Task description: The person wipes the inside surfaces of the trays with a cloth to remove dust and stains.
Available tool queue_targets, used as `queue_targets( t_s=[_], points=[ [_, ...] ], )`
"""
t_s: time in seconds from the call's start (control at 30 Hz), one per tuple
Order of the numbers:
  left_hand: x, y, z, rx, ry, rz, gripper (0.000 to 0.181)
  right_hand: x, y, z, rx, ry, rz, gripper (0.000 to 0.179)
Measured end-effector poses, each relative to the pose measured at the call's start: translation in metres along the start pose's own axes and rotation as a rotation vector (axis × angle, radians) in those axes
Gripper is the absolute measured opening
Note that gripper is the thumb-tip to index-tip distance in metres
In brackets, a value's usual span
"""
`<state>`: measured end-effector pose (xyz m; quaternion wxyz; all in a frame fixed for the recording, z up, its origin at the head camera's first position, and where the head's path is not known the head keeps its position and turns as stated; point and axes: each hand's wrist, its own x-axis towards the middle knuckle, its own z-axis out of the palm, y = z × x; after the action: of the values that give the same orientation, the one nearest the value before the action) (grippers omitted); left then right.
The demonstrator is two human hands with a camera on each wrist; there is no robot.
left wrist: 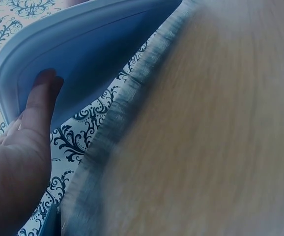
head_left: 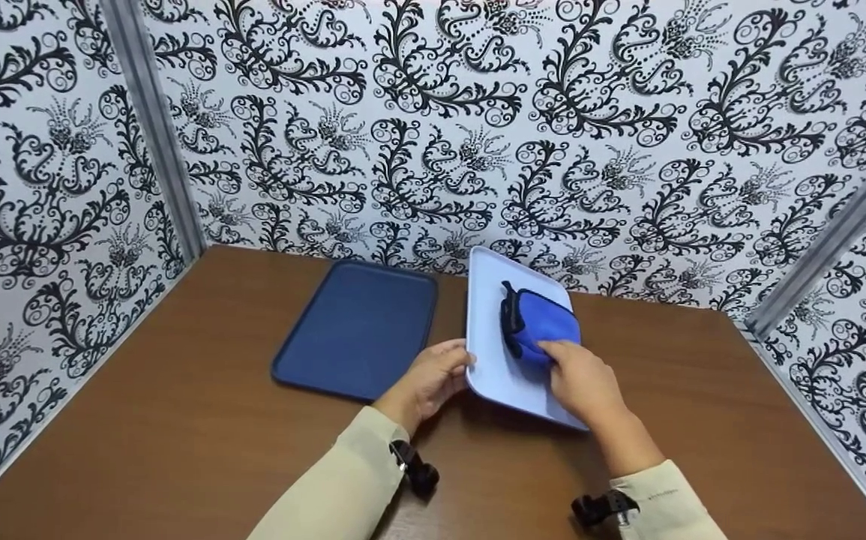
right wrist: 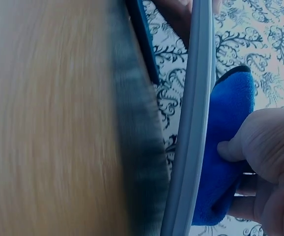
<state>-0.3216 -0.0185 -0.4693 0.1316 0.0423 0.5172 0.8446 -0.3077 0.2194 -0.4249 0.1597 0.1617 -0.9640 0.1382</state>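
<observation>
A light blue tray is tilted up off the brown table, its inner face turned to the right. My left hand grips its left edge, thumb on the rim and fingers spread behind on the underside, as the left wrist view shows. In my right hand is a folded blue cloth with black edging, held against the tray's inner face. The right wrist view shows the thumb pressed on the cloth, with fingers behind it.
A dark blue tray lies flat on the table, left of the raised one. Patterned black-and-white walls enclose the table at the back and sides. Both wrists carry small black cameras on straps.
</observation>
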Motion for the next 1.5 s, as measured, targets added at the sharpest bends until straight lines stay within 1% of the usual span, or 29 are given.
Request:
queue_targets(
  t_s=[0.17,0.3,0.47,0.57,0.67,0.77,1.03,1.1,1.23,1.5],
  points=[
    [-0.001,0.0,-0.001,-0.004,0.017,-0.001,0.058,0.001,-0.012,0.004,-0.002,0.005,0.012,0.043],
    [-0.001,0.001,-0.001,0.004,0.007,-0.002,0.058,0.0,-0.018,0.007,0.004,0.026,0.001,0.043],
    [-0.001,0.0,-0.002,-0.002,-0.012,0.008,0.058,-0.001,-0.022,0.012,0.015,0.071,-0.042,0.044],
    [-0.002,0.0,-0.003,-0.008,-0.017,0.02,0.055,-0.001,-0.023,0.014,0.026,0.096,-0.086,0.045],
    [-0.001,0.0,-0.004,-0.013,-0.024,0.03,0.052,-0.001,-0.023,0.015,0.048,0.106,-0.126,0.045],
    [0.0,0.001,-0.004,-0.019,-0.025,0.034,0.051,0.0,-0.02,0.013,0.063,0.098,-0.16,0.044],
    [0.002,0.0,-0.003,-0.041,0.008,0.024,0.05,0.0,-0.005,0.009,0.104,0.085,-0.275,0.045],
    [0.002,0.001,-0.003,-0.054,0.014,0.023,0.049,0.0,0.0,0.008,0.112,0.08,-0.29,0.047],
    [0.002,0.001,-0.002,-0.07,0.019,0.028,0.049,0.001,0.009,0.007,0.12,0.066,-0.266,0.048],
    [0.002,0.0,-0.002,-0.072,0.018,0.031,0.051,0.001,0.023,0.006,0.106,0.035,-0.121,0.04]
  ],
)
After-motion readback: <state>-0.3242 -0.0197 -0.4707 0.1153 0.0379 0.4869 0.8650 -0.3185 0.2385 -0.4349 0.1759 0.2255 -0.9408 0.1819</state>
